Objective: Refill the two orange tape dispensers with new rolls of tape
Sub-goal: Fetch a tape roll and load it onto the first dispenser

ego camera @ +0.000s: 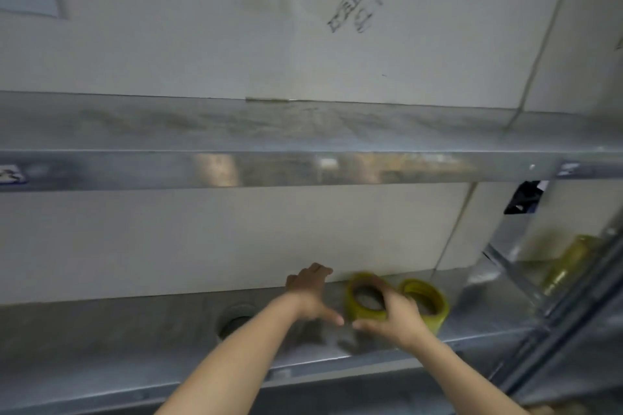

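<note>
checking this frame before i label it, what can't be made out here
Head view throughout:
- Nearer tape roll: motion blur and the right hand hide its right side
- Second tape roll: partly behind that hand
- Yellowish things, far right: blurred, unidentifiable
- Black stamp on the wall panel: too smeared to read
- Left hand: blurred, contact with shelf unclear
- Orange dispensers: outside the frame

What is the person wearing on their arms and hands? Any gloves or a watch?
Nothing that shows. The left hand and right hand have no gloves, and I see no rings, though the picture is blurry. The left forearm and right forearm are bare down to the picture's edge: no sleeves, no watch, no bracelet.
</note>
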A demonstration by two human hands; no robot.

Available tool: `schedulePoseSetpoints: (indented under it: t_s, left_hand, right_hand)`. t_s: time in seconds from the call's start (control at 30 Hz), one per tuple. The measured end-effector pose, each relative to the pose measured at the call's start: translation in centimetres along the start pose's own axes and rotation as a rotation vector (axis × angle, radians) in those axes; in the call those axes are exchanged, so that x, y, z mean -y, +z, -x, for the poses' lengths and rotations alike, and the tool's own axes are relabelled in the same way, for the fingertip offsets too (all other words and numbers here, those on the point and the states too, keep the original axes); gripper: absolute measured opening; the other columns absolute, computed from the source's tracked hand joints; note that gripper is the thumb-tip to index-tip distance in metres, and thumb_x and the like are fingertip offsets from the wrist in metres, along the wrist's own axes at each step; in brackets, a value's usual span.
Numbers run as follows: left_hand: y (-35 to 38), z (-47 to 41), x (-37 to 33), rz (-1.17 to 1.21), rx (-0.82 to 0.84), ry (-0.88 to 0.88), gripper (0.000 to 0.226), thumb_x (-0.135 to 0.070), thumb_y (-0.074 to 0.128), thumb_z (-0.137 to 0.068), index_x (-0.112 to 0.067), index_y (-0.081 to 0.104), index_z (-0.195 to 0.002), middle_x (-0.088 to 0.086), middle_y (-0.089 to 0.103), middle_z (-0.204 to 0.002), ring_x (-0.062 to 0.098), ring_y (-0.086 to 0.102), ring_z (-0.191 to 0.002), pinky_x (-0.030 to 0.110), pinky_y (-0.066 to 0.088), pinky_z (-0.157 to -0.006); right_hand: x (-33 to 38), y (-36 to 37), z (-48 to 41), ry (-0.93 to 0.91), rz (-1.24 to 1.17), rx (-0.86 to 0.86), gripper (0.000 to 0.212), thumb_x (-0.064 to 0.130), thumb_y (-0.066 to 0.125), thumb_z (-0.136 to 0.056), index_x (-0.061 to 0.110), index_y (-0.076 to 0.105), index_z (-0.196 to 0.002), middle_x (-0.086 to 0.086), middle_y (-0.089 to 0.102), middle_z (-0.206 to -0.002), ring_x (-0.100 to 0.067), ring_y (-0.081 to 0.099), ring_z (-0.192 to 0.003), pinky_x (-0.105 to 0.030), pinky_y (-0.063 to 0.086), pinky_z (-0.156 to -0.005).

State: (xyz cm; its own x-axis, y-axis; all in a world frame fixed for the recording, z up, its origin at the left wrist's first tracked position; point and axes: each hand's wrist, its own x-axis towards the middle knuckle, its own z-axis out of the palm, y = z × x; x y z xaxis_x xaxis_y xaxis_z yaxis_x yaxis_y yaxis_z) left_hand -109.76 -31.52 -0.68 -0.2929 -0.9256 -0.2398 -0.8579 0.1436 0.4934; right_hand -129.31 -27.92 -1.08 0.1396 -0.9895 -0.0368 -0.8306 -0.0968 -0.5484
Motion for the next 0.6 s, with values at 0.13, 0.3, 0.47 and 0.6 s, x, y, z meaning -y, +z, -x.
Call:
schedulePoseSetpoints:
  t_s: [0.13, 0.3, 0.47, 0.6]
  left_hand:
    - [1.8, -1.2, -3.1, -0.033, 0.037, 0.054, 0.086, -0.036, 0.083, -0.072, -0.02, 0.038, -0.143, 0.007, 0.038, -0.149, 0.028, 0.041, -0.136, 0.04, 0.037, -0.11]
    - [2.7, -3.6, -3.6, 0.065, 0.032, 0.051, 0.087, -0.035, 0.086, -0.067, -0.02, 0.041, -0.14, 0.006, 0.042, -0.144, 0.026, 0.04, -0.136, 0.034, 0.038, -0.11]
    - [3.5, -5.6, -2.5, 0.11, 0.018, 0.063, 0.095, -0.033, 0.085, -0.07, -0.01, 0.032, -0.145, 0.009, 0.032, -0.152, 0.025, 0.034, -0.14, 0.034, 0.033, -0.114]
    - [4.8, -6.3, -2.0, 0.118, 0.015, 0.105, 0.103, -0.042, 0.088, -0.048, -0.026, 0.042, -0.139, 0.0, 0.042, -0.143, 0.021, 0.041, -0.134, 0.041, 0.04, -0.11]
  right_hand:
    - [-3.3, -0.8, 0.5, 0.034, 0.1, -0.002, 0.105, 0.074, 0.061, -0.05, 0.03, 0.031, -0.141, 0.006, 0.05, -0.138, -0.02, 0.045, -0.129, -0.034, 0.034, -0.103]
    - [-4.4, -1.3, -1.0, 0.021, 0.081, -0.032, 0.095, 0.066, 0.065, -0.06, 0.027, 0.032, -0.141, 0.003, 0.049, -0.14, -0.022, 0.043, -0.131, -0.035, 0.033, -0.104]
    - [-5.7, -0.4, -2.6, 0.058, 0.069, -0.028, 0.104, 0.07, 0.063, -0.059, 0.025, 0.025, -0.145, 0.002, 0.041, -0.147, -0.023, 0.034, -0.138, -0.04, 0.024, -0.112]
    - [-6.6, 0.1, -3.1, 0.045, 0.118, 0.0, 0.118, 0.082, 0.048, -0.042, 0.029, 0.024, -0.145, 0.005, 0.04, -0.148, -0.02, 0.028, -0.142, -0.043, 0.019, -0.115]
